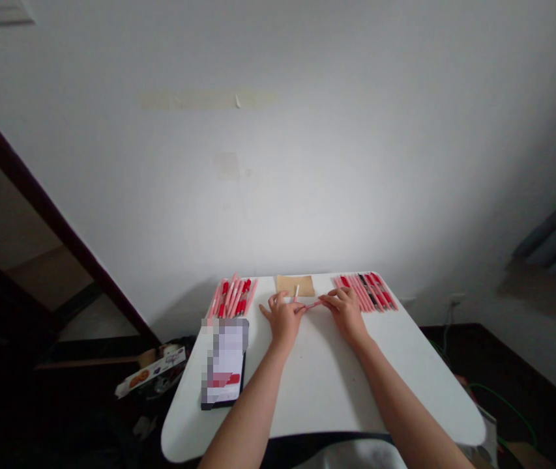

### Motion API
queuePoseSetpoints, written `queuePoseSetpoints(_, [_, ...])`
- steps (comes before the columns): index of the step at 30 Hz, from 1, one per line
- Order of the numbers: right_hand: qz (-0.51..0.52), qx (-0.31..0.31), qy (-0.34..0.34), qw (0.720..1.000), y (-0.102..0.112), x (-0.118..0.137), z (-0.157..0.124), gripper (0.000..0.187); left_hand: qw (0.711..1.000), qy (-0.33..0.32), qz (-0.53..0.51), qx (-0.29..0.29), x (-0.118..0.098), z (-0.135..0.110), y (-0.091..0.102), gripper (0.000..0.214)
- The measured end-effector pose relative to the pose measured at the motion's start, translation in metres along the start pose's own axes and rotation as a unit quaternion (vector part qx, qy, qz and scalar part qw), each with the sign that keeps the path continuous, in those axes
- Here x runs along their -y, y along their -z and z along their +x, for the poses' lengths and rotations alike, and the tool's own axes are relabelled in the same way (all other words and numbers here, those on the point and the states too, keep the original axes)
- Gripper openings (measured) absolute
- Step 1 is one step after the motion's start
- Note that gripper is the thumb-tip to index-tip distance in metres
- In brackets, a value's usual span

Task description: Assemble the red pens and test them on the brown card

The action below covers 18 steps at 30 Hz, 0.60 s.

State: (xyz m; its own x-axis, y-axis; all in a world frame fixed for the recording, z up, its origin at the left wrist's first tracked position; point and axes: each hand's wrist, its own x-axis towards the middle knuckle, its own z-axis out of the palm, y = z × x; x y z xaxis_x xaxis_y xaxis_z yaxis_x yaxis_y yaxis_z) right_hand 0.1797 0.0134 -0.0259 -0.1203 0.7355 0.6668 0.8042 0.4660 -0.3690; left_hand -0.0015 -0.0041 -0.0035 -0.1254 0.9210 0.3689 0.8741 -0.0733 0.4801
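Note:
A slim pink pen [313,305] lies level between my two hands, above the far half of the white table. My left hand [283,316] pinches its left end, with the other fingers spread. At the opposite end, the fingertips of my right hand [345,310] close on the pen. Just beyond my left fingers, a small white stick-like piece [297,290] stands out against a brown paper piece [287,284]. Right of my right hand is a neat row of pink, red and black pens [373,293]. A looser pile of pink and red pens [233,298] lies to the left.
A phone [229,365] with a lit, partly blurred screen rests at the left of the white table [317,391]. The table's far edge meets a pale wall [336,163]. On the floor at left is a long printed box [153,372]; a green cable [507,400] runs at right.

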Motion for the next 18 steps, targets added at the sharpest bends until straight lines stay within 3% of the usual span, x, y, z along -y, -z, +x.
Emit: queuePoseSetpoints(18, [-0.038, 0.033, -0.055, 0.997, 0.0035, 0.0029, -0.0022, 0.021, 1.000, -0.003, -0.005, -0.006, -0.0019, -0.0007, 0.0031, 0.006])
